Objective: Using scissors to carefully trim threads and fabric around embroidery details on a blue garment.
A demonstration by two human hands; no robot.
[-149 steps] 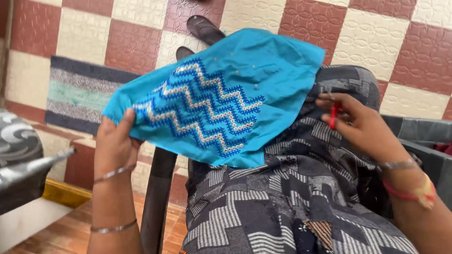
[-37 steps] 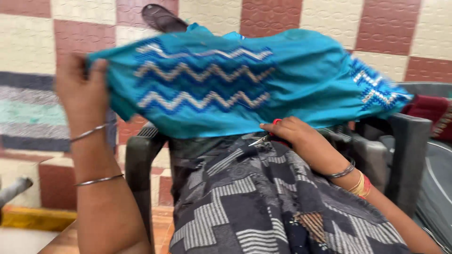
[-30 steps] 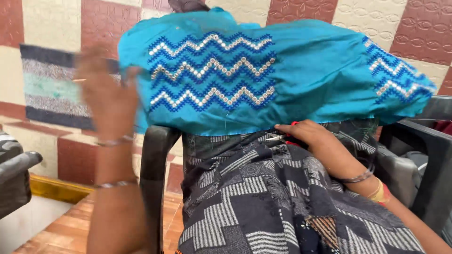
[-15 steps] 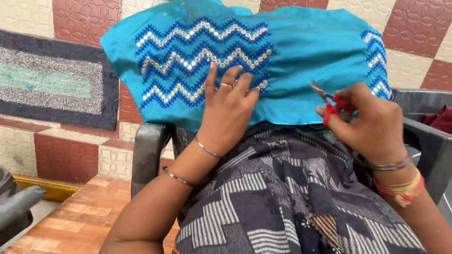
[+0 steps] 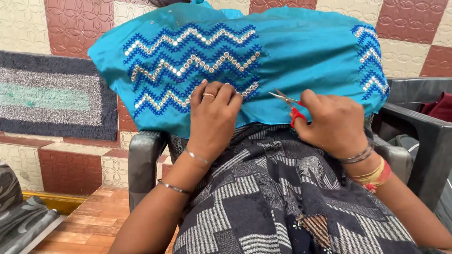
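Head view: nearest, a grey and black patterned dress [image 5: 282, 202] is seen over the lap. Beyond it, the left hand [image 5: 214, 117] is laid flat on a turquoise cloth [image 5: 301, 61], its grip released, the fingers spread on the silver zigzag embroidery [image 5: 188, 66]. The right hand [image 5: 329, 120] is clenched around small red-handled scissors [image 5: 289, 106], whose blades are pointed toward the left hand and lie against the cloth. The cloth is draped over the knees. Behind, a striped mat [image 5: 52, 94] is seen on the tiled floor [image 5: 409, 33].
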